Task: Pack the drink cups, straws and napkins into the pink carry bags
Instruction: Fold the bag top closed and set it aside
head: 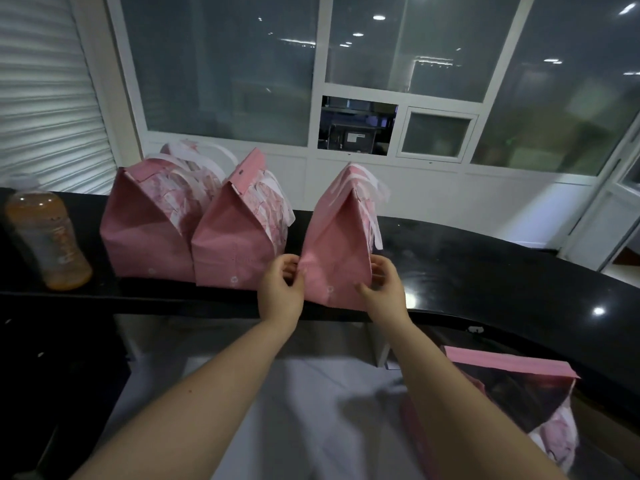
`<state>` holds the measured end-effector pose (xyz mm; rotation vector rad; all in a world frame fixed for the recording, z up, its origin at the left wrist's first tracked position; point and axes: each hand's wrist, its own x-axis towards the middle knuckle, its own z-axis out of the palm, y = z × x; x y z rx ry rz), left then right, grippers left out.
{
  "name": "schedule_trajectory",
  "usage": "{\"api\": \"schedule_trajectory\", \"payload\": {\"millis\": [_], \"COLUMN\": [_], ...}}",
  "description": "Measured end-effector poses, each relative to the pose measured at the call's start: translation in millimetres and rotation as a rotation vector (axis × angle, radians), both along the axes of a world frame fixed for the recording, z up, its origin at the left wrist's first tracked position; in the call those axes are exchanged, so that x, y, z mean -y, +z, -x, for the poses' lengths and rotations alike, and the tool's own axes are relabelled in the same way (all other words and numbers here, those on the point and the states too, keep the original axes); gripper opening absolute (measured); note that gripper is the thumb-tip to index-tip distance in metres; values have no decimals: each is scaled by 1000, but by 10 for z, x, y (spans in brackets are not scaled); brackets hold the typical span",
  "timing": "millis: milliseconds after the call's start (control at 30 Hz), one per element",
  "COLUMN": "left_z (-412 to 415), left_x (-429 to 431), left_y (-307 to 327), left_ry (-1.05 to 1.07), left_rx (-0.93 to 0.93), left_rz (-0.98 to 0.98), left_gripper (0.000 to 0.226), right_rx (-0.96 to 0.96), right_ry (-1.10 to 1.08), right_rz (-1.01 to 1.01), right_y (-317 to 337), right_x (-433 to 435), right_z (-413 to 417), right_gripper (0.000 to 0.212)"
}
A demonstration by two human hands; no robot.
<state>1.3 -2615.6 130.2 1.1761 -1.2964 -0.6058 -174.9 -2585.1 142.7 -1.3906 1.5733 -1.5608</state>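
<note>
Fingers [290, 268] of my left hand [282, 289] are curled against the lower left edge of the third bag [337, 244], and those of my right hand [381, 284] press its lower right edge, so both hands hold the bag between them near its base, at centre frame. The bag stands upright on the black counter [485, 268] with its top folded shut and white handles hanging down its right side. Status, as I judge it: three bags are closed and lined up. The first bag [145, 226] sits at left, the second bag [239, 237] touches it, and the third stands just beside the second with a narrow gap. I cannot see inside any of them, so their contents are unconfirmed. A fourth bag [519, 386] at lower right, below the counter, is open at the top; its interior is dark and I cannot tell what it holds. I read that bag as remaining work. No loose cups, straws or napkins show anywhere in frame. Other items: a bottle [45, 233] of orange drink stands at left, well apart from the bags. Windows [225, 64] fill the upper frame. The counter right of the third bag is free, and nothing obstructs either hand.
</note>
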Motion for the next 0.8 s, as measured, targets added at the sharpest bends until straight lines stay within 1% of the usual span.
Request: {"api": "schedule_trajectory", "payload": {"millis": [100, 200, 267, 400, 433, 467, 533, 633, 667, 700, 767, 800], "left_z": [-92, -158, -194, -221, -226, -230, -234, -215, -214, -222, -269, -305], "left_x": [-5, 53, 72, 5, -26, -56, -118, -229, -274, -324, -468, -556], "left_y": [-23, -7, 18, -15, -51, -105, -232, -373, -401, -425, -494, -545], "left_ry": [88, 141, 156, 144, 143, 156, 170, 34, -17, -68, -165, -191], "left_rx": [0, 29, 45, 83, 123, 203, 432, 686, 734, 761, 770, 765], "left_rz": [20, -46, -72, -39, -20, 2, 16, -29, -40, -44, -21, 11], "left_gripper": [19, 13, 15, 24, 25, 26, 29, 31, 32, 34, 37, 38], "right_rx": [25, 69, 99, 105, 107, 107, 88, -6, -49, -91, -168, -192], "right_ry": [44, 4, -28, -29, -23, -19, -13, -13, -29, -64, -174, -220], "right_rz": [-36, -56, -46, -77, -80, -79, -53, -15, -10, 4, 80, 117], "right_y": [-18, -66, -93, -119, -136, -153, -204, -299, -332, -365, -464, -515], "right_x": [110, 222, 276, 275, 249, 209, 92, -117, -210, -323, -620, -799], "right_z": [-142, -336, -404, -369, -348, -336, -332, -397, -430, -466, -498, -486], "right_gripper": [48, 38, 32, 34, 36, 39, 45, 51, 52, 48, 36, 34]}}
